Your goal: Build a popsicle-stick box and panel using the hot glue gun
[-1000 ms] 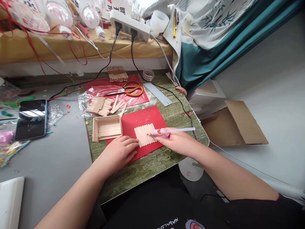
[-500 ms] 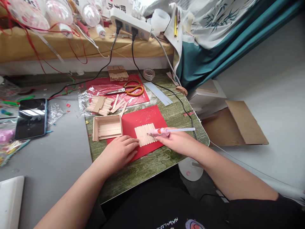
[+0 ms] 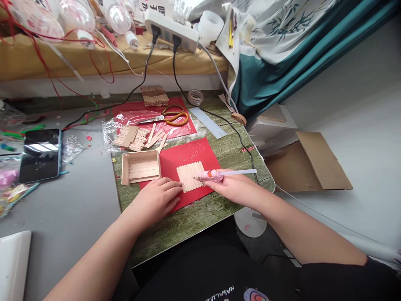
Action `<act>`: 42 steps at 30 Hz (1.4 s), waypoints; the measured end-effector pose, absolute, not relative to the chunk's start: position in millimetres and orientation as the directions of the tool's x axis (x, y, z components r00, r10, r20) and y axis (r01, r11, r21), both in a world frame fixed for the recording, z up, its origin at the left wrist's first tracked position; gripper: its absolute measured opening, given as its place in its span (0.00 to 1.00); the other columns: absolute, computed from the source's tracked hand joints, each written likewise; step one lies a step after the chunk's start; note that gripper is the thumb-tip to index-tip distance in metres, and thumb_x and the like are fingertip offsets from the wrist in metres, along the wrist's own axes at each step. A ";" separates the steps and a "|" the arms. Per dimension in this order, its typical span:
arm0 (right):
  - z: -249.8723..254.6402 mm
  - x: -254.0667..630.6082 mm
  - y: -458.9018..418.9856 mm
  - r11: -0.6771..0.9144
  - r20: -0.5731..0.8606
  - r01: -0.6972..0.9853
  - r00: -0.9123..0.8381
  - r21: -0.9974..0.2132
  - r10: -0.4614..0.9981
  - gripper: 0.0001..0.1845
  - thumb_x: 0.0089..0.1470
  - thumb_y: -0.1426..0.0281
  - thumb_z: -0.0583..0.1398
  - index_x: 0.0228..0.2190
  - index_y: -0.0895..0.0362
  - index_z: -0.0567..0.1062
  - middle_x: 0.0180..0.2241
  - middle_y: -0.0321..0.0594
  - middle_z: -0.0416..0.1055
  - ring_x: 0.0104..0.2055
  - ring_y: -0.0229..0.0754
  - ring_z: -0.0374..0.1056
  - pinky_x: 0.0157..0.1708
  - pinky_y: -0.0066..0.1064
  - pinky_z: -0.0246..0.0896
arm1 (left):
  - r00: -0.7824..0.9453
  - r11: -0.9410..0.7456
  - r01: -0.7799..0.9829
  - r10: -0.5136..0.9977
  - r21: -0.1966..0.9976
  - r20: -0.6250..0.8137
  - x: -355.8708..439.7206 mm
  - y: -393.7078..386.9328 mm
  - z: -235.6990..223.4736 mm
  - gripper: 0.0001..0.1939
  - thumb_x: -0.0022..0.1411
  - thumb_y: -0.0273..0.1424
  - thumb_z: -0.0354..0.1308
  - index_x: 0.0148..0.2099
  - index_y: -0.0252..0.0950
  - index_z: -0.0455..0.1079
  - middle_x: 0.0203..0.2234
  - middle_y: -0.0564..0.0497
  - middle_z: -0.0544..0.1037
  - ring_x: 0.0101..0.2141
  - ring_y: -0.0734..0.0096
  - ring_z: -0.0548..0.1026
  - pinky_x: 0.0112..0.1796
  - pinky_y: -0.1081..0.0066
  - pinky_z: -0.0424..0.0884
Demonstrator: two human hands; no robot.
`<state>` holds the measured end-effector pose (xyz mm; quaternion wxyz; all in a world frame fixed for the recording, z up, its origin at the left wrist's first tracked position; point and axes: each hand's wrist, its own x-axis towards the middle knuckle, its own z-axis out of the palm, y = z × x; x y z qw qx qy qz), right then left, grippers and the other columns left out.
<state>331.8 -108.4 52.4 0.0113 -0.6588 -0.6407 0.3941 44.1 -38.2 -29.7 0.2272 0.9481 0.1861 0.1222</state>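
Note:
A pink hot glue gun (image 3: 210, 175) with a pale glue stick out of its back is gripped in my right hand (image 3: 226, 182). Its nozzle points left, over a panel of craft sticks (image 3: 188, 175) laid side by side on a red sheet (image 3: 203, 149). My left hand (image 3: 163, 193) rests flat on the red sheet, fingers stretched out and fingertips at the panel's left edge. Just beyond that hand stands a small open box of craft sticks (image 3: 140, 166).
Behind lie a bundle of craft sticks (image 3: 131, 138), scissors (image 3: 171, 117), clear glue sticks (image 3: 208, 122) and another stick bundle (image 3: 154, 96). A black cord (image 3: 238, 133) runs down the right side. A phone (image 3: 40, 154) lies left; a cardboard box (image 3: 322, 163) stands beyond the table's right edge.
The glue gun's nozzle has shifted very slightly to the right over the stick panel. My left hand has stayed in place.

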 end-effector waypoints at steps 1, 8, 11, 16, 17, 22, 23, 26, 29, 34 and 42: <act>51.5 332.0 -108.6 -0.176 -0.504 0.838 -0.131 -0.517 0.854 0.23 0.72 0.51 0.51 0.63 0.31 0.73 0.68 0.20 0.66 0.72 0.48 0.61 0.72 0.47 0.56 | 0.900 -0.828 0.297 0.409 0.476 0.149 44.1 -38.2 -29.6 0.14 0.76 0.33 0.53 0.58 0.40 0.75 0.55 0.46 0.81 0.51 0.56 0.78 0.50 0.54 0.76; 49.2 332.9 -110.6 -0.166 -0.503 0.836 -0.146 -0.524 0.852 0.23 0.72 0.52 0.52 0.63 0.33 0.73 0.68 0.21 0.66 0.72 0.48 0.61 0.72 0.46 0.56 | 0.896 -0.825 0.292 0.413 0.483 0.165 44.2 -38.3 -29.2 0.14 0.75 0.32 0.54 0.58 0.41 0.76 0.54 0.46 0.82 0.50 0.57 0.78 0.49 0.55 0.77; 51.5 332.2 -110.5 -0.167 -0.509 0.839 -0.146 -0.518 0.848 0.22 0.72 0.53 0.52 0.62 0.33 0.74 0.67 0.22 0.67 0.71 0.48 0.62 0.70 0.46 0.58 | 0.898 -0.825 0.296 0.413 0.482 0.155 44.3 -38.2 -29.2 0.14 0.75 0.32 0.53 0.58 0.41 0.76 0.54 0.46 0.82 0.50 0.57 0.78 0.49 0.54 0.77; 58.3 329.9 -111.1 -0.178 -0.518 0.841 -0.135 -0.511 0.845 0.22 0.72 0.53 0.52 0.62 0.31 0.73 0.67 0.20 0.68 0.71 0.48 0.63 0.70 0.46 0.59 | 0.897 -0.822 0.299 0.415 0.485 0.152 44.7 -38.5 -28.2 0.14 0.75 0.32 0.54 0.58 0.41 0.75 0.54 0.47 0.82 0.51 0.56 0.78 0.50 0.54 0.76; 59.4 329.5 -111.3 -0.178 -0.519 0.841 -0.137 -0.512 0.844 0.22 0.72 0.53 0.52 0.62 0.30 0.73 0.66 0.19 0.68 0.71 0.47 0.63 0.69 0.45 0.60 | 0.896 -0.821 0.298 0.416 0.487 0.155 44.9 -38.5 -28.0 0.14 0.75 0.32 0.54 0.58 0.41 0.75 0.54 0.47 0.82 0.51 0.56 0.78 0.50 0.54 0.76; 57.5 330.0 -111.2 -0.177 -0.516 0.837 -0.140 -0.517 0.845 0.22 0.72 0.53 0.52 0.62 0.31 0.73 0.67 0.20 0.68 0.71 0.47 0.63 0.70 0.45 0.59 | 0.896 -0.820 0.303 0.419 0.486 0.148 45.0 -38.4 -27.1 0.14 0.75 0.32 0.54 0.58 0.41 0.76 0.54 0.47 0.82 0.51 0.56 0.78 0.50 0.55 0.76; 55.9 330.5 -111.1 -0.179 -0.515 0.838 -0.137 -0.516 0.846 0.23 0.72 0.53 0.52 0.63 0.32 0.73 0.67 0.20 0.67 0.71 0.47 0.62 0.70 0.45 0.58 | 0.897 -0.820 0.305 0.418 0.484 0.143 44.9 -38.4 -27.0 0.14 0.75 0.32 0.54 0.58 0.41 0.76 0.54 0.47 0.82 0.51 0.56 0.78 0.50 0.55 0.76; 50.8 331.9 -110.5 -0.183 -0.513 0.836 -0.132 -0.517 0.848 0.23 0.72 0.52 0.51 0.63 0.33 0.73 0.68 0.21 0.65 0.72 0.47 0.61 0.72 0.45 0.56 | 0.897 -0.821 0.306 0.418 0.483 0.144 44.9 -38.4 -27.1 0.14 0.75 0.32 0.54 0.58 0.41 0.76 0.54 0.47 0.82 0.51 0.56 0.78 0.49 0.54 0.76; 48.1 333.0 -110.3 -0.183 -0.509 0.834 -0.131 -0.520 0.850 0.23 0.72 0.51 0.51 0.63 0.32 0.72 0.68 0.21 0.65 0.72 0.48 0.61 0.72 0.46 0.55 | 0.895 -0.822 0.299 0.418 0.484 0.157 45.0 -38.6 -27.6 0.14 0.75 0.32 0.54 0.58 0.41 0.76 0.53 0.46 0.82 0.50 0.57 0.79 0.49 0.55 0.76; 50.2 333.1 -110.9 -0.182 -0.510 0.828 -0.140 -0.531 0.849 0.22 0.72 0.52 0.52 0.62 0.32 0.74 0.67 0.22 0.68 0.71 0.49 0.63 0.71 0.47 0.57 | 0.899 -0.830 0.304 0.412 0.468 0.146 44.7 -38.5 -27.4 0.14 0.76 0.33 0.53 0.57 0.40 0.75 0.54 0.46 0.82 0.50 0.56 0.78 0.49 0.55 0.77; 59.5 329.1 -112.1 -0.193 -0.536 0.846 -0.125 -0.498 0.835 0.22 0.71 0.53 0.53 0.62 0.33 0.74 0.66 0.23 0.69 0.70 0.51 0.64 0.68 0.47 0.61 | 0.894 -0.823 0.290 0.415 0.488 0.169 44.6 -38.2 -26.1 0.14 0.75 0.31 0.54 0.57 0.41 0.76 0.53 0.46 0.82 0.50 0.57 0.79 0.49 0.55 0.77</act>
